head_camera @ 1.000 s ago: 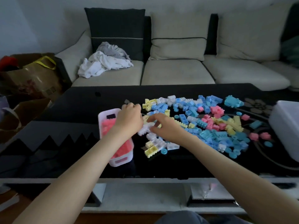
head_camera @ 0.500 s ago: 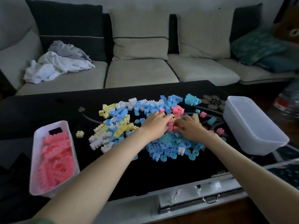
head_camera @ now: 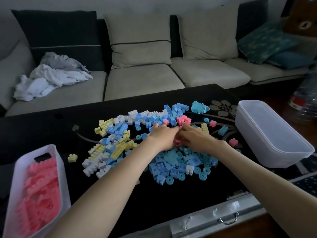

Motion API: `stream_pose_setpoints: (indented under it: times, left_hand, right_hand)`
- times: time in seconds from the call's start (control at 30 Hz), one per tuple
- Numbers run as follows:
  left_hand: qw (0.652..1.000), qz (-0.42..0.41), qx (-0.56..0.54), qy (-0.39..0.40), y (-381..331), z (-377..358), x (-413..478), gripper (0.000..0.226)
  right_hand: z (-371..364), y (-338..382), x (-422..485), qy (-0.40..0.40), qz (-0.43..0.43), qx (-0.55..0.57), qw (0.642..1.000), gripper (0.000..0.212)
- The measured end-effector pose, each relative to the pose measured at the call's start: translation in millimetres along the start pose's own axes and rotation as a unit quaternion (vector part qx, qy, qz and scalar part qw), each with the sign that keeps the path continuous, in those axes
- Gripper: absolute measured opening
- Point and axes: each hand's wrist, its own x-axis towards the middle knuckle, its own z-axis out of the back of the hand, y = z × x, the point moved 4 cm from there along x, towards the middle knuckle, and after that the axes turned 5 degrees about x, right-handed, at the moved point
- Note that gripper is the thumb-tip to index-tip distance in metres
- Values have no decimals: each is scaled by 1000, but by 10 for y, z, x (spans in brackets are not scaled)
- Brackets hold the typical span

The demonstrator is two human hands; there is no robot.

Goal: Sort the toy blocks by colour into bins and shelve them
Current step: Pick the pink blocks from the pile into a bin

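Observation:
A heap of toy blocks covers the black glass table (head_camera: 42,131): blue ones (head_camera: 171,158) at the front, yellow ones (head_camera: 118,150) and white ones (head_camera: 94,167) to the left. A pink cluster (head_camera: 184,119) lies at the back. My left hand (head_camera: 163,137) and my right hand (head_camera: 194,139) meet in the middle of the heap. Their fingers curl round a few pink blocks (head_camera: 177,142) that show between them. A white bin (head_camera: 56,152) at the front left holds pink blocks (head_camera: 39,186).
A translucent tub (head_camera: 274,134) stands on the table's right end, with nothing visible inside. Loose pink blocks (head_camera: 233,141) lie near it. Behind the table is a sofa with crumpled clothes (head_camera: 51,78). A drawer handle (head_camera: 228,219) shows below the front edge.
The view has swung to the right. Both hands left the heap's left side by the pink bin, moved to the middle right, and drew together round pink blocks.

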Motion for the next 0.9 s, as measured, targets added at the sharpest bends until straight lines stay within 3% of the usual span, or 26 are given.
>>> stream_pose_setpoints:
  times: [0.1, 0.27, 0.5, 0.57, 0.73, 0.9]
  left_hand:
    - [999, 7, -32, -13, 62, 17, -38, 36]
    - [997, 29, -58, 28, 184, -81, -39, 49]
    - [998, 51, -36, -7, 177, -67, -63, 12]
    - [996, 54, -74, -6, 178, -55, -68, 5]
    - [977, 69, -201, 8, 212, 7, -61, 25]
    - [938, 117, -315, -81, 410, 3, -83, 19]
  right_hand:
    - [-9, 6, 17, -14, -1, 16, 1000, 24]
    - [-81, -32, 86, -4, -37, 44, 998, 17]
    - [-89, -125, 95, -73, -75, 144, 984, 14]
    - [-52, -137, 89, -99, -83, 170, 977, 15]
    - [76, -98, 60, -158, -105, 247, 950, 13]
    - [28, 110, 83, -105, -38, 206, 972, 12]
